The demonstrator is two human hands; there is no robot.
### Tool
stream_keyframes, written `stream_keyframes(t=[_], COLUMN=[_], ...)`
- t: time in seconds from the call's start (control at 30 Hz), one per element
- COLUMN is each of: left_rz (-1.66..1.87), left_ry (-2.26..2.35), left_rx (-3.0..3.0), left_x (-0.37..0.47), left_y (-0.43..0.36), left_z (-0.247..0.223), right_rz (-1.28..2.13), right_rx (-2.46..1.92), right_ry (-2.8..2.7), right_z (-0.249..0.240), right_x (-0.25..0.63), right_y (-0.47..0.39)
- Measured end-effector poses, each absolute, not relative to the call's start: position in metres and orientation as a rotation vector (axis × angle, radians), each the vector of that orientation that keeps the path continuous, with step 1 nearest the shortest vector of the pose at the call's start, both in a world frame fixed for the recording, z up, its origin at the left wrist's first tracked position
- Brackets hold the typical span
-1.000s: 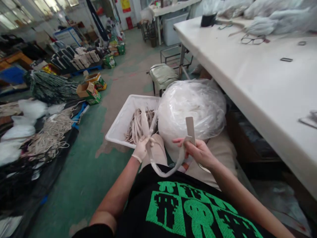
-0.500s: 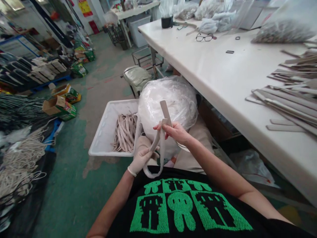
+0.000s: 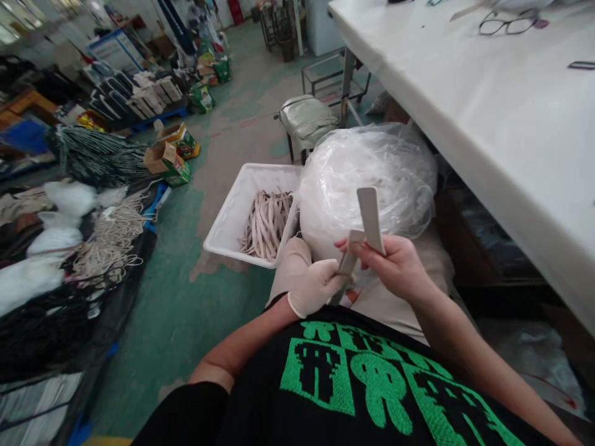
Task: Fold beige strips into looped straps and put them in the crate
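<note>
A flat beige strap (image 3: 370,214) stands up out of my bare right hand (image 3: 393,263), its fingers closed around it. A second end of strap (image 3: 352,255) slants down from the right fingertips. My gloved left hand (image 3: 315,286) is closed on that lower length, close below the right hand. Whether both ends belong to one strap is hidden by the fingers. Just beyond the hands, a big clear plastic bag (image 3: 362,167) with pale contents bulges over my lap. Left of it, a white plastic bin (image 3: 227,214) holds a heap of similar beige straps (image 3: 268,224).
A white table (image 3: 446,80) runs along my right, with eyeglasses (image 3: 509,25) and a black buckle (image 3: 583,65) on it. Ahead is a stool with a wrapped cushion (image 3: 309,118). Cord bundles (image 3: 109,238) and open cartons (image 3: 170,162) lie on the left floor.
My view has swung left and down. My left hand has moved up the strap, nearer my right hand, and the hanging loop no longer shows. The right hand keeps its hold.
</note>
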State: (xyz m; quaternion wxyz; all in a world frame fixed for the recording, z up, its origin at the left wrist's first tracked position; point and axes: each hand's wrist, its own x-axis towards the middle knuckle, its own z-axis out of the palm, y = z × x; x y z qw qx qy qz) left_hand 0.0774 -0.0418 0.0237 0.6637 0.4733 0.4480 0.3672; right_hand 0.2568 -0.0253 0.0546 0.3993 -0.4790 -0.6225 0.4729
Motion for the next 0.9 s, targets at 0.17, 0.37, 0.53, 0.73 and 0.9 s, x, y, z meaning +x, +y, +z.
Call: stream_keyframes(t=[0.17,0.37,0.53,0.73,0.9], left_rz=[0.638,0.711,0.959,1.090,1.293], left_ry=[0.942,0.989,1.409,1.637,2.214], left_rx=[1.188,0.890,0.532,0.611,1.217], left_x=[0.058,0.002,-0.060,-0.121,-0.157], left_y=[-0.049,-0.042,0.005,0.127,0.215], left_z=[-0.003,-0.057,-0.088,-0.049,0.005], right_rz=[1.096,0.818,0.766,1.259,1.455], right_rx=[-1.242,-1.489,-1.672,-1.355,-1.250], right_ry=[-1.339,-1.339,-1.616,-1.711,-1.575], right_z=[0.056,0.040,0.015,-0.006,-0.021], right_x=[0.263,0.286,0.304,0.230,0.172], right_y=[-0.017,-0.005,-0.016,-0.013,0.016])
